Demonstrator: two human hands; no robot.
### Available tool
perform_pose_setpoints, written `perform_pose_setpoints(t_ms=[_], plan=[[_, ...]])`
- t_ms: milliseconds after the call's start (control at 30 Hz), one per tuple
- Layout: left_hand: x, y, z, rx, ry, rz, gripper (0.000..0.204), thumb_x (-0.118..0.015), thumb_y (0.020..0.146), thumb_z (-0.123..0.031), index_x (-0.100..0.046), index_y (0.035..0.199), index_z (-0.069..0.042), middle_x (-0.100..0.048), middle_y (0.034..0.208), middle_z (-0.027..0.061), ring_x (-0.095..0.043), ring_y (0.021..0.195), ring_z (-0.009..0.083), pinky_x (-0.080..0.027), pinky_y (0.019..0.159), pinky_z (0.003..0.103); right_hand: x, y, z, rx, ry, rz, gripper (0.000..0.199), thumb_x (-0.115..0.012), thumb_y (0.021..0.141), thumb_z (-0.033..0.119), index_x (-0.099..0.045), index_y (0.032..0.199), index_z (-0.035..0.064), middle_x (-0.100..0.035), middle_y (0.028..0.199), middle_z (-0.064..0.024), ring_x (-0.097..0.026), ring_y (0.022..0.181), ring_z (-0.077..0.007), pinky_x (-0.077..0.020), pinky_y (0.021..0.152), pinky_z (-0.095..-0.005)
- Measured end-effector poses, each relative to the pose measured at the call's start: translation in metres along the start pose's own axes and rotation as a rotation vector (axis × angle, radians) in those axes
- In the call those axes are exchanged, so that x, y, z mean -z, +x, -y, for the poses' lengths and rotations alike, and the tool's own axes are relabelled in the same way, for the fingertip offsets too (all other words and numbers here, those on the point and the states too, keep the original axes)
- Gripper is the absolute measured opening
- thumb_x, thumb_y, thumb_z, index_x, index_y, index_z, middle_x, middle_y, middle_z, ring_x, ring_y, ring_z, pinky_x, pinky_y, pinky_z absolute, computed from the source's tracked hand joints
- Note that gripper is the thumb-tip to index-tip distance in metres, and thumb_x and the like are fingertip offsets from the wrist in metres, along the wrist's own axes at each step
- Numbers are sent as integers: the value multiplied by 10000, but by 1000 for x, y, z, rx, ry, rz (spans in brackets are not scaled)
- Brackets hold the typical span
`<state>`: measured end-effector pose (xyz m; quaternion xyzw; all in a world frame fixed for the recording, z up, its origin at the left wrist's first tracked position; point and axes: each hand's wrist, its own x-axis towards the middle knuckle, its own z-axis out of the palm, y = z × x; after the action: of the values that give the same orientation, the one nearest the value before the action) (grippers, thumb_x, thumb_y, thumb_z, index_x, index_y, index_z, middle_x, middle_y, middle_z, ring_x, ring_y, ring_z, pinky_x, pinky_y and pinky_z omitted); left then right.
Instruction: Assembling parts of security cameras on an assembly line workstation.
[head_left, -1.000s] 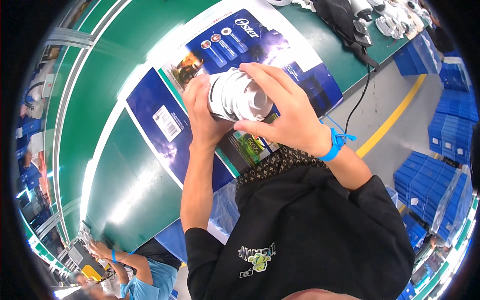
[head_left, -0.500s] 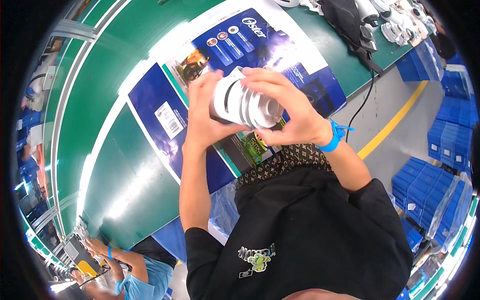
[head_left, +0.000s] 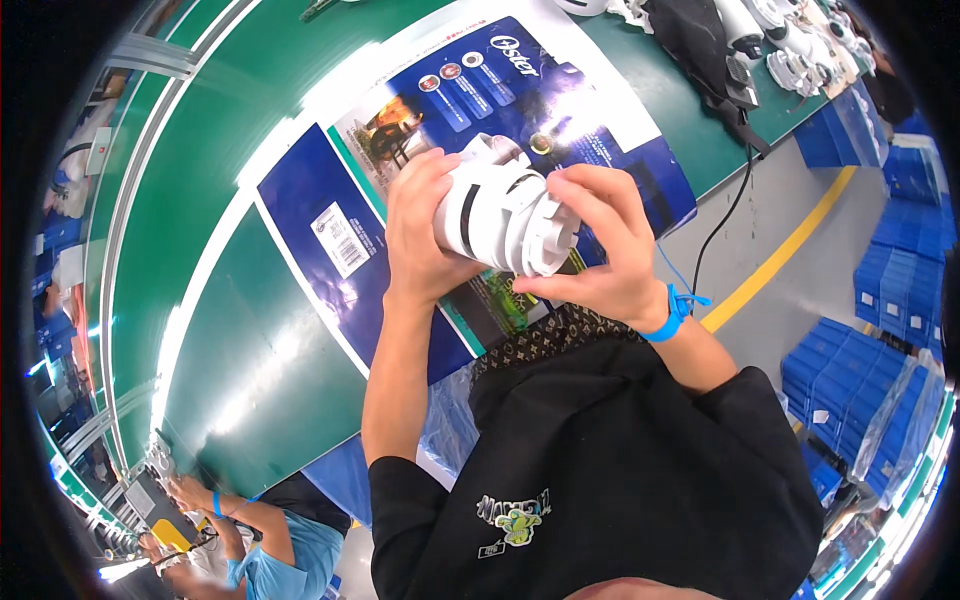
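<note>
A white plastic appliance housing [head_left: 492,212], rounded with a dark slot and a stepped, notched collar at one end, is tilted in the air above the printed cardboard sheet. Wrapped round its left side is my left hand [head_left: 418,225], closed on the body with the fingers at the far side. My right hand [head_left: 622,245], with a blue band at the wrist, grips the collar end between the thumb below and the fingers above. Beneath both hands lies the glossy blue-and-white cardboard [head_left: 345,215] with pictures on it. The housing's underside is hidden.
The green worktable [head_left: 265,370] runs along the left and far side. A black bag [head_left: 690,45] with a hanging black cord and several white appliance parts [head_left: 795,70] sit at the far right. Blue crates [head_left: 840,370] stand on the floor. A co-worker in light blue [head_left: 290,550] works lower left.
The housing has turned a little in my hands and shifted slightly right. My right hand has moved outward, from over the body to the collar end, showing more of the housing.
</note>
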<state>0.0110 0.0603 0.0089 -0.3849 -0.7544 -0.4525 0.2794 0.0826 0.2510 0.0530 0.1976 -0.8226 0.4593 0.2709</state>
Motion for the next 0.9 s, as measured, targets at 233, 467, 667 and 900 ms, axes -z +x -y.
perform_pose_setpoints(t_ms=[233,467,667,900], plan=[[-5,-3,-3,-2,92,33,830,-889,544,-198,-446,1227,-37,-554,1167,162,-570,1082,403,-489,894,473,5,0,6,76,-122,25,786,-910,527,308,-593,1155,-43,-549,1116,-161,-568,975,-269,-510,774,-341],[-5,-9,-1,-58,68,-46,759,-865,596,-184,-445,1212,-38,-533,1161,178,-577,1056,395,-502,873,459,-4,-3,23,-82,-22,-51,776,-896,535,346,-592,1155,-7,-544,1116,-122,-527,928,-258,-458,793,-335],[-7,-9,-2,-31,51,-25,830,-882,584,-214,-402,1241,-50,-530,1165,178,-573,1074,378,-499,886,438,-2,3,21,-2,-145,38,825,-896,548,386,-569,1185,-24,-541,1128,-145,-572,947,-253,-502,779,-325],[-8,-12,-5,70,1,43,913,-898,563,-291,-372,1277,-74,-551,1226,198,-580,1071,387,-488,891,449,-15,2,17,-121,-55,-129,719,-879,560,373,-602,1111,3,-573,1098,-138,-565,945,-305,-484,809,-372]])
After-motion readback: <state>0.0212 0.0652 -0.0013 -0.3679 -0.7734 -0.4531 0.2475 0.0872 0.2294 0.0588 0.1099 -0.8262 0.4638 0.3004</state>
